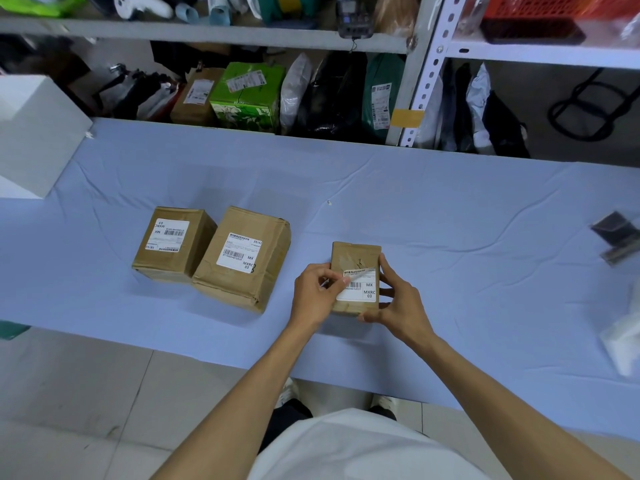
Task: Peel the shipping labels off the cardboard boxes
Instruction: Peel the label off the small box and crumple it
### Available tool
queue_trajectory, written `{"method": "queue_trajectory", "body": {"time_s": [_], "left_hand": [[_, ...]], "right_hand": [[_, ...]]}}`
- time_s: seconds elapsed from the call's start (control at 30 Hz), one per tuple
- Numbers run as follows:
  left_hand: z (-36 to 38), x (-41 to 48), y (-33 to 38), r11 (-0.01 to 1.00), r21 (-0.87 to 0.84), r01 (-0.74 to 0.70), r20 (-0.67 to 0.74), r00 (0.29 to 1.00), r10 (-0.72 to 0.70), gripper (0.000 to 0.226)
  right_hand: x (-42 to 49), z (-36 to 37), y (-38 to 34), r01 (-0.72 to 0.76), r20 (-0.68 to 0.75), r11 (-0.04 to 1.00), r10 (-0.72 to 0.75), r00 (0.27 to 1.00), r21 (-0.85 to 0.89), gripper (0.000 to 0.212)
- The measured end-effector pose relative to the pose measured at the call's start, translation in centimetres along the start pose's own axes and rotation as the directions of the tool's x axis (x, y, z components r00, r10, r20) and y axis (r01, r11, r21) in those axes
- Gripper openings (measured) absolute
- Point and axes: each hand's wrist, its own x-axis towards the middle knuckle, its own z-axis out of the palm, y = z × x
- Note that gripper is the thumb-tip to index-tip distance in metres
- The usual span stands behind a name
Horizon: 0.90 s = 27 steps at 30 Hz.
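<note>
Cardboard boxes [211, 256] sit left of the held box [355, 259].

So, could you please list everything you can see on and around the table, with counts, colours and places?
Brown cardboard boxes with white shipping labels: three, on the table; two side by side at left, a small one held at centre.
White shipping label on the small box: one, its upper left corner lifted.
Light blue cloth-covered table: one, across the middle.
White block: one, far left.
Green carton: one, lower shelf behind.
Grey metal shelving: behind the table, full of parcels.
Left hand: fingers pinching the label's corner.
Right hand: holding the small box.
</note>
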Motion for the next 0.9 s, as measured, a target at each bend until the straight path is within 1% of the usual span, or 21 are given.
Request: {"method": "queue_trajectory", "body": {"time_s": [0.3,0.73,0.9], "left_hand": [[0.07,0.38,-0.32,0.999,0.034,-0.014,0.003,1.0,0.014,0.013],[0.11,0.49,-0.61,0.999,0.031,-0.028,0.013,1.0,0.027,0.012],[0.01,0.46,-0.68,0.998,0.054,-0.039,0.02,0.999,0.038,0.017]], "right_hand": [[0.12,-0.12,-0.05,-0.01,0.009,1.0,0.01,1.0,-0.012,0.12],[0.09,-0.14,-0.09,-0.01,0.011,1.0,0.011,1.0,-0.017,0.12],[0.08,-0.16,-0.18,-0.008,0.011,1.0,0.009,1.0,-0.027,0.119]]}}
